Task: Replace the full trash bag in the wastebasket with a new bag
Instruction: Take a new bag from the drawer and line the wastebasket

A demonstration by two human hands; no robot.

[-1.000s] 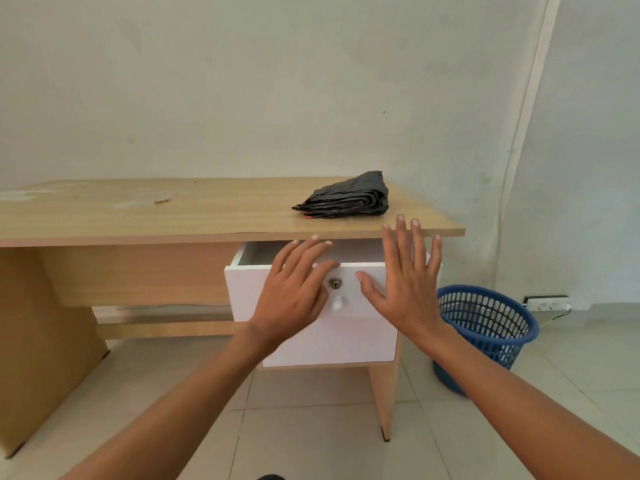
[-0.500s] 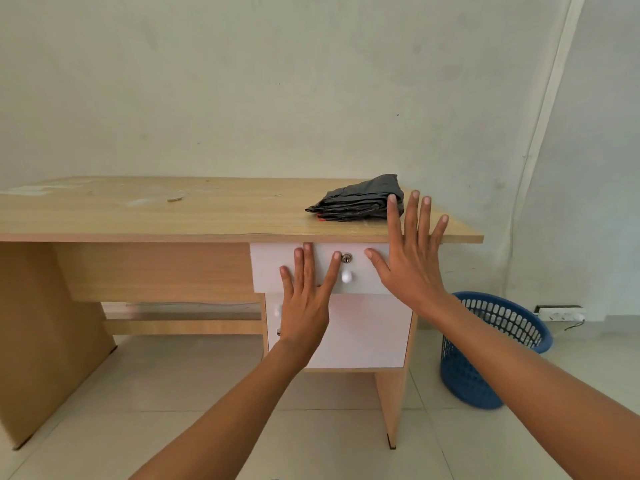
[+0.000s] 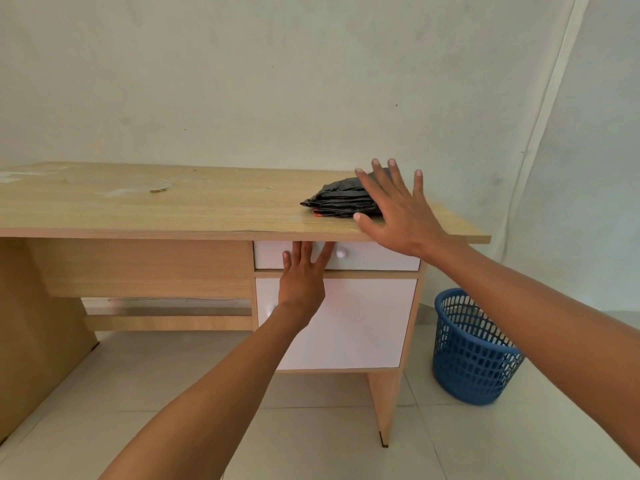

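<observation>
Sitting on the desk (image 3: 207,209) near its right front corner, the folded black trash bags (image 3: 337,199) are not yet picked up; the right hand (image 3: 394,209), fingers spread and empty, hovers over them. The blue wastebasket (image 3: 474,351) stands on the floor beside the desk, seemingly unlined. The left hand (image 3: 303,275) lies flat against the closed drawer (image 3: 374,259). No writing is legible.

Both bare forearms extend forward from the lower edge of view. The left hand (image 3: 302,275) is raised with palm forward, fingers straight and slightly spread, thumb out to the left. The right hand (image 3: 398,211) is higher and further right, flat and open, fingers splayed wide, thumb pointing left. Neither hand grips anything.
</observation>
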